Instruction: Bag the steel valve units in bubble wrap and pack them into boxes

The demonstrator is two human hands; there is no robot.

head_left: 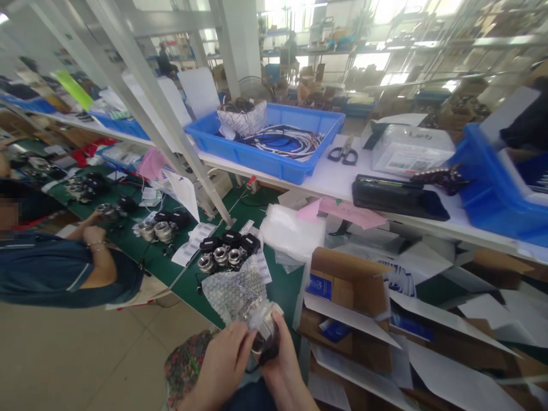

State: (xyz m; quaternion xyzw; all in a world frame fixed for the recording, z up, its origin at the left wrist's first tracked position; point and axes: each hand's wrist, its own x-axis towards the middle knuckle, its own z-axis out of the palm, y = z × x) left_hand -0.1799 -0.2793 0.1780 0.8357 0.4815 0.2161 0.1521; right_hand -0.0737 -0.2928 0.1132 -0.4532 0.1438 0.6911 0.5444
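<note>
My left hand [222, 359] and my right hand [285, 365] are closed together low in the view around a small black and metal part [264, 337]. The part sits partly inside a bubble-wrap bag [235, 288] that stands up from my hands. Just beyond, on the green bench mat [280, 282], lies a row of similar metal and black parts [225, 251]. An open cardboard box [346, 302] with white flaps stands to the right of my hands.
A co-worker in a dark blue top [55, 268] sits at left with hands near more parts. A blue bin [269, 137] of cables, scissors [342, 154] and a black case [398, 197] rest on the white shelf behind. Slanted metal posts [171, 114] cross the bench.
</note>
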